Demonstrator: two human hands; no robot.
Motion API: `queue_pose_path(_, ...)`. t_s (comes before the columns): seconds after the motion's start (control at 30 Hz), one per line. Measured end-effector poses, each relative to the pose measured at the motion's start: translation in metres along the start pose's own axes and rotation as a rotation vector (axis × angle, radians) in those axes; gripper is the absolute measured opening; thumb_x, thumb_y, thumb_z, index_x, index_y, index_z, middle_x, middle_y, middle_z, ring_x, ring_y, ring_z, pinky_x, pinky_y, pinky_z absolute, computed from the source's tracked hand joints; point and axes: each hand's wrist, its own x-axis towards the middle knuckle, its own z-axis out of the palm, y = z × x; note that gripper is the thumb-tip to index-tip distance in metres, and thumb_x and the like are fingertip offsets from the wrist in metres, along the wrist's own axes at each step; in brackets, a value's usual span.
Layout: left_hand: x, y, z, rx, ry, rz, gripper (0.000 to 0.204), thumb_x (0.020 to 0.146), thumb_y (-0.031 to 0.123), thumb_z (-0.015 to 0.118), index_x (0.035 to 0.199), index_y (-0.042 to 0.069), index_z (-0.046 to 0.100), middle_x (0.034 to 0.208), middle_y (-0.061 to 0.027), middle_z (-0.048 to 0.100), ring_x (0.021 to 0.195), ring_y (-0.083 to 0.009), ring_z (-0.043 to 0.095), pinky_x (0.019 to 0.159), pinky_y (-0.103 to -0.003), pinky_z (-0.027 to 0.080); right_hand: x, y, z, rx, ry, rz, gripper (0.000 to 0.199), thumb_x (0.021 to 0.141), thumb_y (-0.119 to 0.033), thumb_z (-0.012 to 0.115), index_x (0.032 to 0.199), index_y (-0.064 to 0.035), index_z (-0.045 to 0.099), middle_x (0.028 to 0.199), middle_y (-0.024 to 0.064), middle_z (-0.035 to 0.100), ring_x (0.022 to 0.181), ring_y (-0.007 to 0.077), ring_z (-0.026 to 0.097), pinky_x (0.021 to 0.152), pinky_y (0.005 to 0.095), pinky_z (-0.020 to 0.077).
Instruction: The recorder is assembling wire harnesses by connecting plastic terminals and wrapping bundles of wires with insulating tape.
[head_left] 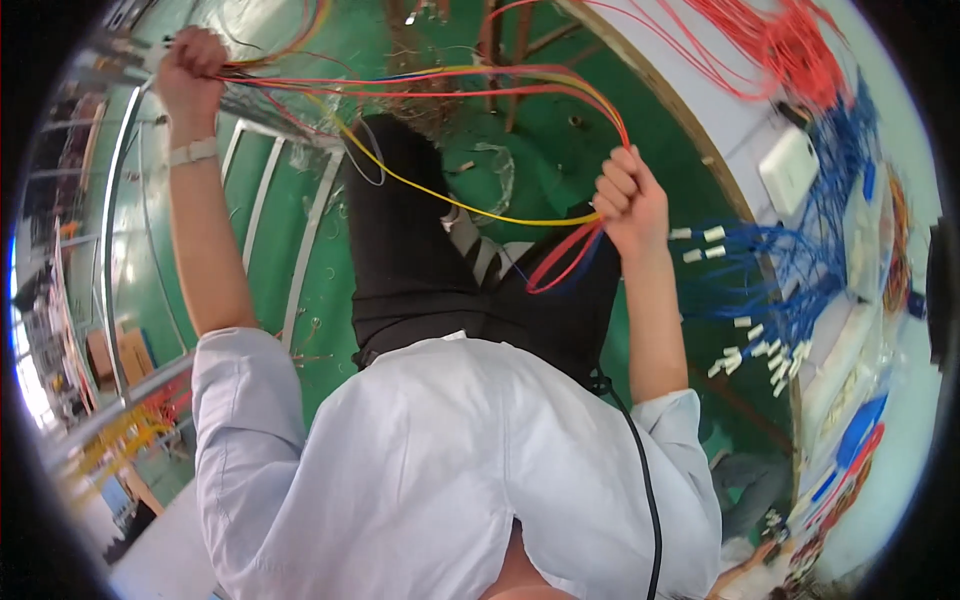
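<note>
Both fists closed on a bundle of thin red and yellow wires (420, 85).
Left hand (188, 72) at ten o'clock, right hand (628, 200) at three — keeping the strands taut and parallel looks wise — loops dangle below the right grip.

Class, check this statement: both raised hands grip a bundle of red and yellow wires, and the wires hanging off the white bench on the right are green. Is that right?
Not quite. The head view shows the wires hanging off the white bench are blue with white connectors, not green. Both the left hand and the right hand do grip the red and yellow wire bundle.

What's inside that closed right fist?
The right hand grips a bundle of thin red, yellow and blue wires, which loop out below it. How they lie within the fist is covered by the fingers.
</note>
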Motion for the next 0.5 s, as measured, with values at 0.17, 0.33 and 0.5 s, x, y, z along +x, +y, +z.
queue_pose_path(0.17, -0.065, -0.175, 0.124, 0.845, -0.039, -0.357, 0.030, 0.097, 0.027, 0.045, 0.085, 0.004, 0.062, 0.068, -0.0032, 0.060, 0.056, -0.0130, 0.055, 0.052, -0.027, 0.042, 0.038, 0.053, 0.025, -0.742, 0.272, -0.291, 0.022, 0.092, -0.023, 0.054, 0.083, -0.0036, 0.060, 0.072, 0.0006, 0.053, 0.066, 0.0132, 0.050, 0.061, 0.0280, 0.0418)
queue_pose_path(0.33, -0.116, -0.260, 0.139, 0.424, 0.018, -0.591, 0.020, 0.096, 0.015, 0.047, 0.095, 0.001, 0.061, 0.081, -0.0037, 0.062, 0.072, -0.0121, 0.057, 0.065, -0.028, 0.048, 0.077, 0.078, 0.030, -1.564, 0.191, -0.336, 0.031, 0.089, -0.027, 0.060, 0.081, 0.0020, 0.067, 0.063, 0.0071, 0.061, 0.062, 0.0133, 0.058, 0.060, 0.0305, 0.0445)
queue_pose_path(0.5, -0.121, -0.249, 0.138, 0.010, 0.071, -0.911, 0.019, 0.097, 0.019, 0.043, 0.090, 0.006, 0.054, 0.063, 0.0017, 0.047, 0.050, -0.0116, 0.042, 0.061, -0.028, 0.045, 0.102, 0.055, 0.022, -1.481, 0.089, -0.176, 0.031, 0.087, -0.028, 0.068, 0.078, 0.0016, 0.068, 0.061, 0.0020, 0.059, 0.054, 0.0098, 0.053, 0.052, 0.0238, 0.0419)
